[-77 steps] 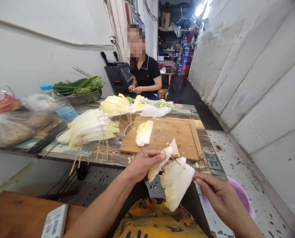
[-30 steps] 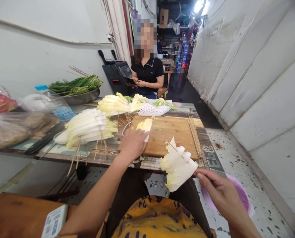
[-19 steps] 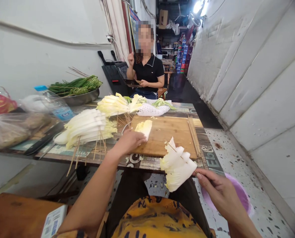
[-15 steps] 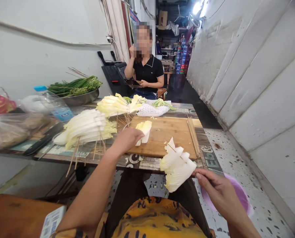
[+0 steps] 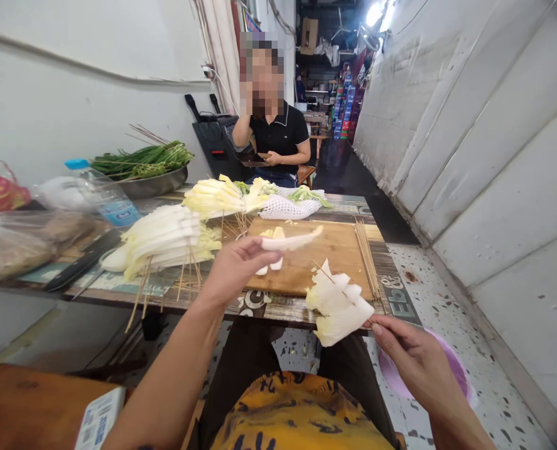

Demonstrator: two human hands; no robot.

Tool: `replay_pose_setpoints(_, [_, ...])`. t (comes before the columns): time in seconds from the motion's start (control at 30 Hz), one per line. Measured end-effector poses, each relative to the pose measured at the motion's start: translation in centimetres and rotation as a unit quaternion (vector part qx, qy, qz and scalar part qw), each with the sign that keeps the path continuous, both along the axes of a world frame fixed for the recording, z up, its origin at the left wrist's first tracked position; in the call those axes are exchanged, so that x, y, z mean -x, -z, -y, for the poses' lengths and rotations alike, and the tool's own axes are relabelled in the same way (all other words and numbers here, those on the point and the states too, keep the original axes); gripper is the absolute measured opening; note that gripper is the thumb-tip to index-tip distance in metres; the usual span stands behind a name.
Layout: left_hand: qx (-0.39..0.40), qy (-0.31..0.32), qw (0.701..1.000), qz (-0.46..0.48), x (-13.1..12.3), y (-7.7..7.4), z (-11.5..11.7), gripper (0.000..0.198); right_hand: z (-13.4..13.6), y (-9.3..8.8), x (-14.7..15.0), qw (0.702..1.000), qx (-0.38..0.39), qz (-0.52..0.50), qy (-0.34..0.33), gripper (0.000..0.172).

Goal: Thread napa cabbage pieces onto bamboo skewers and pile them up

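Note:
My left hand [image 5: 243, 265] pinches the thick white end of a cabbage leaf [image 5: 294, 242], lifted edge-on above the wooden cutting board [image 5: 322, 265]. Beneath it, more cabbage pieces [image 5: 275, 264] lie on the board's left part. Between thumb and fingers, my right hand [image 5: 407, 350] grips the end of a thin wooden skewer threaded through several overlapping cabbage leaves [image 5: 339, 309], held at the table's front edge. To the left rests a pile of skewered cabbage [image 5: 163, 240], its sticks poking out over the edge. Loose bare skewers [image 5: 366, 259] lie along the board's right side.
A black-handled knife [image 5: 79, 262], a plastic bottle [image 5: 112, 200] and bagged food [image 5: 29, 240] crowd the table's left. Behind them stands a metal bowl of greens [image 5: 151, 183]. A person in black [image 5: 281, 137] sits opposite. A pink basin [image 5: 400, 375] is on the floor at right.
My left hand has raised a cabbage leaf off the board and turned it edge-on. The skewered leaves in my right hand have shifted slightly up and right.

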State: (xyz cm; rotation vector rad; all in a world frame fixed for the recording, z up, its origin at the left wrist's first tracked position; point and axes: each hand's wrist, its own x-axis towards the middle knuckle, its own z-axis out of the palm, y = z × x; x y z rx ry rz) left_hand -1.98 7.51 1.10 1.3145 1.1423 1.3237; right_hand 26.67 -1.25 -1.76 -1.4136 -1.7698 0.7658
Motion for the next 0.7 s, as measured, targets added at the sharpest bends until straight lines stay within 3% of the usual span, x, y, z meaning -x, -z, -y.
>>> replay_pose_setpoints(0.17, [0.055,0.046,0.996,0.056,-0.3,0.1,1.2,0.036,0.1,-0.4,0.1,1.000,-0.005,0.004,-0.007,0.029])
replay_pose_setpoints(0.37, [0.035,0.106,0.973,0.203,-0.9,0.4,2.1,0.020,0.5,-0.5,0.4,0.999,-0.009,0.020,-0.040,0.028])
replay_pose_setpoints(0.47, [0.048,0.105,0.960,0.257,-1.2,0.7,2.1,0.017,0.7,-0.3,0.4,0.999,-0.015,0.026,-0.046,0.028])
replay_pose_setpoints(0.6, [0.032,0.064,0.971,0.230,-1.3,0.4,2.4,0.018,1.1,-0.4,-0.1,0.998,-0.022,0.044,-0.048,0.027])
replay_pose_setpoints(0.7, [0.046,0.074,0.974,0.209,-1.3,0.1,2.7,0.020,1.4,-0.7,-0.3,0.998,-0.022,0.041,-0.045,0.027])
